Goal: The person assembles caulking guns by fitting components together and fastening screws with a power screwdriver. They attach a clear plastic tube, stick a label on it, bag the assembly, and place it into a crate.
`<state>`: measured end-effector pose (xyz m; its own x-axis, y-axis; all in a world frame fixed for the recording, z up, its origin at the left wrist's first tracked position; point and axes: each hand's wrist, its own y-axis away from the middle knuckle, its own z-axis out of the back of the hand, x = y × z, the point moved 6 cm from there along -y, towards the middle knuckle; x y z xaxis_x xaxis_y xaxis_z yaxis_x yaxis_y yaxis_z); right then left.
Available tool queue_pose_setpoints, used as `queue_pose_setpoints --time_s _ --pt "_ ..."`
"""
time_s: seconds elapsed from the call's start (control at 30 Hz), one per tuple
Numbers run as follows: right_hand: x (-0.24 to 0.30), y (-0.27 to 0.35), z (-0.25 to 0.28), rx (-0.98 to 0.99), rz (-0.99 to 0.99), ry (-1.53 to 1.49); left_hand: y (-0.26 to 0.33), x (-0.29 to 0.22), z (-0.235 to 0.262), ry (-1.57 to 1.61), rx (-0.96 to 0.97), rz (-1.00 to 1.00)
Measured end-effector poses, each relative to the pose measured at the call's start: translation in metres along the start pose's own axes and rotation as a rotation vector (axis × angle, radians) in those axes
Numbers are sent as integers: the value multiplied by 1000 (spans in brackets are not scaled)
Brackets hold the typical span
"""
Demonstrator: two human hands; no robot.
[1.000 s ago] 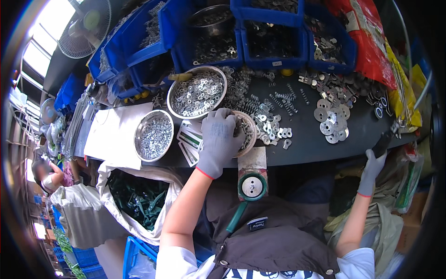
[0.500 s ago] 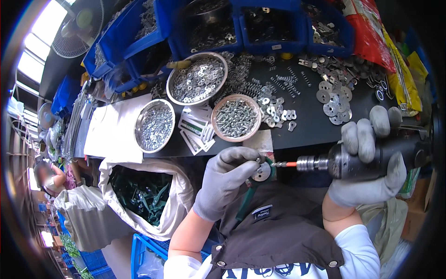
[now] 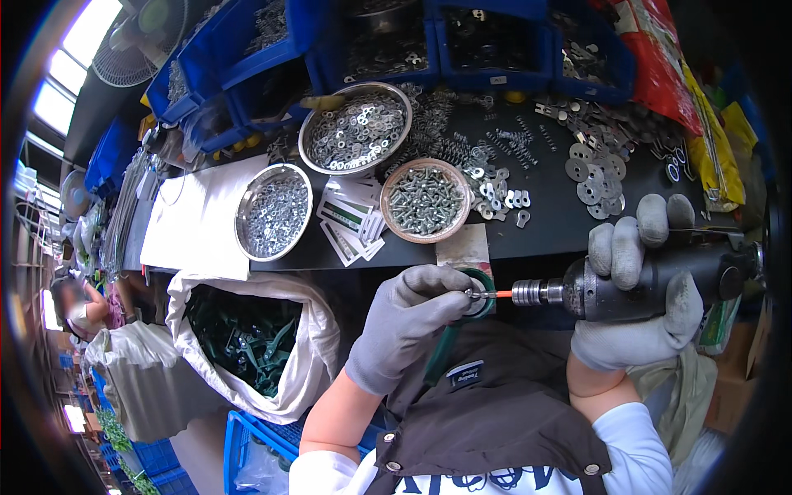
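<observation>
My gloved left hand [image 3: 400,326] is closed, thumb and forefinger pinching a small metal screw [image 3: 472,293] at the tip of the driver bit. Just behind those fingertips is a green part [image 3: 445,351] with a rounded head and a narrow arm hanging down over my apron. Whether my other left fingers grip it is hidden. Wrapped round a black power screwdriver [image 3: 652,285], my gloved right hand [image 3: 639,285] holds it level, its red-banded bit [image 3: 503,294] pointing left at the screw.
On the black bench [image 3: 528,239] stand a tan bowl of screws [image 3: 425,202], metal bowls of washers [image 3: 355,132] and nuts [image 3: 274,210]. Loose springs and metal discs [image 3: 596,177] lie behind. Blue bins [image 3: 495,78] line the back. A white sack [image 3: 318,355] holds green parts.
The driver has moved slightly left, and its bit now meets the screw at my left fingertips. The round metal plate on the green part is now more covered.
</observation>
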<state>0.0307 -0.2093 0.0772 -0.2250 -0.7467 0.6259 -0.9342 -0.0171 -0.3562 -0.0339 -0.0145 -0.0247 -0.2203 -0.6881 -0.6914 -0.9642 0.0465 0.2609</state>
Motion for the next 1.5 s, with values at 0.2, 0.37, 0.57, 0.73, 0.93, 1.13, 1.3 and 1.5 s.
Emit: queue_pose_setpoints --time_s 0.2,0.37,0.57,0.73,0.93,1.13,1.3,1.5 --pt "-3 -1 6 2 -10 -13 1 3 3 -125 -74 -10" --pt "-5 -2 14 -53 2 -218 10 -26 -23 -720 95 -707" --pt "-9 -7 33 -145 -71 -274 15 -27 -15 -313 146 -543" --pt "-6 -5 48 -195 31 -41 28 -20 -29 -1737 112 -722" --pt "-20 2 44 -98 32 134 19 16 -19 -1925 127 -382" --pt "-33 4 40 -55 -113 256 14 17 -8 -1850 178 -392" --pt "-46 4 39 -57 -255 309 14 19 -5 -1851 157 -423" --pt "-52 7 12 34 -314 359 12 18 -1 -1814 173 -447"
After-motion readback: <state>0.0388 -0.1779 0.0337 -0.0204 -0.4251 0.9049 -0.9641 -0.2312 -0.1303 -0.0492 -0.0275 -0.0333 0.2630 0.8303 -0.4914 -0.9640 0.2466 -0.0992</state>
